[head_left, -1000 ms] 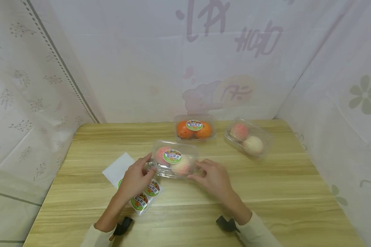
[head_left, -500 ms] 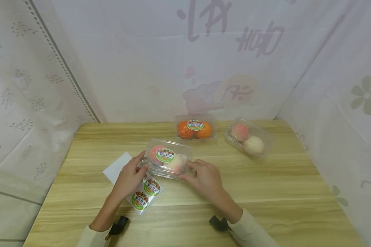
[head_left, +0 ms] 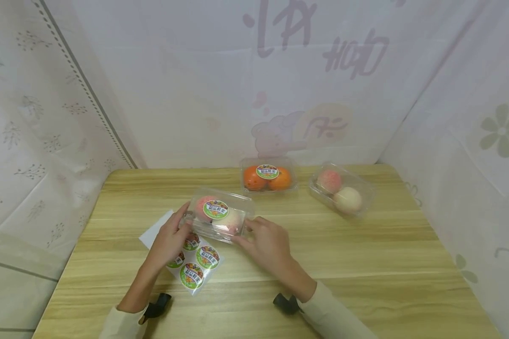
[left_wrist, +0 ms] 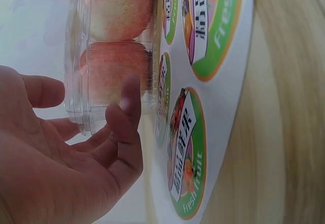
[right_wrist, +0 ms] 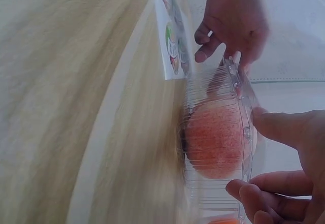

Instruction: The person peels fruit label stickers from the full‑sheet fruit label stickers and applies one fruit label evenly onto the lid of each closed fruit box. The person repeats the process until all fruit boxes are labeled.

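Observation:
A clear plastic fruit box holds two pink and cream peaches, with a round fruit sticker on its lid. My left hand grips the left end of the box; in the left wrist view, its thumb and fingers are about the rim. At the right end, my right hand pinches the near corner between thumb and fingers. A white sheet of round stickers lies beneath and beside the left hand, which hides part of it.
Behind stands a clear box with two orange fruits, carrying the same kind of sticker. Toward the back right, another clear box holds two peaches and shows no sticker. Printed cloth hangs around the wooden table.
Both hands have moved left with the peach box between them. More of the sticker sheet shows beside the left hand. The two boxes behind stay in place.

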`<state>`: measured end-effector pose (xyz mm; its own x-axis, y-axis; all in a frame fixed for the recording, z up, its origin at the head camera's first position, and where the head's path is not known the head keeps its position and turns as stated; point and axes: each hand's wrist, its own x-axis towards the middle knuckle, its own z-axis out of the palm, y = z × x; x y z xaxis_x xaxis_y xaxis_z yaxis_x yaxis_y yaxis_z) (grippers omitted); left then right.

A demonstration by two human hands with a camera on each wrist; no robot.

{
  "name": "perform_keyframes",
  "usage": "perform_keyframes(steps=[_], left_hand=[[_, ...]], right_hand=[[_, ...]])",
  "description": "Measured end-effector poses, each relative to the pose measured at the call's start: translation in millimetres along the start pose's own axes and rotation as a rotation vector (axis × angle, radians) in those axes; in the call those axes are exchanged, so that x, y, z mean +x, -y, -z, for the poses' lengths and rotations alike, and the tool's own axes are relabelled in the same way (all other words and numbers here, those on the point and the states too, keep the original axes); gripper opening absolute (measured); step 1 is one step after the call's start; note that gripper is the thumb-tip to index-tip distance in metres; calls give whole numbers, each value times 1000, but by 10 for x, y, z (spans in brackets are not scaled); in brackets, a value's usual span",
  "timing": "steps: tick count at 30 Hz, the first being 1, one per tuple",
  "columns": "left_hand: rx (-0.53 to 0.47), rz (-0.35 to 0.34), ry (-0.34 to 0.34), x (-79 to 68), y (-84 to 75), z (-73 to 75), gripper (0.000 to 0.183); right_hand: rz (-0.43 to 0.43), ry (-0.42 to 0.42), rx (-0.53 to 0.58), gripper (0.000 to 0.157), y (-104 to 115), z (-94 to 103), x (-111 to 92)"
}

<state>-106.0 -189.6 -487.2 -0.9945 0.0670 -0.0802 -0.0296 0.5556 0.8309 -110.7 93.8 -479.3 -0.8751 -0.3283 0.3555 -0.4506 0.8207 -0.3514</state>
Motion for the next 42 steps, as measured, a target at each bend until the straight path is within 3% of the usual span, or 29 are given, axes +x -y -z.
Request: perform_keyframes(steps=[10,25,32,42], left_hand=[[-23,20,-17,-48,15,80,62],[-43,32,-47,-52,60,105,63],[-81,72,-38,-41,54,113,66],[-122,96,-57,39,23,103,68]], right_hand=[[-2,46,24,57,51,-66,133],[-12,100,112,49,30,-109,382],[-6,93,140,48,-6,-154,478],[-67,57,153,43,-73,-255,563]])
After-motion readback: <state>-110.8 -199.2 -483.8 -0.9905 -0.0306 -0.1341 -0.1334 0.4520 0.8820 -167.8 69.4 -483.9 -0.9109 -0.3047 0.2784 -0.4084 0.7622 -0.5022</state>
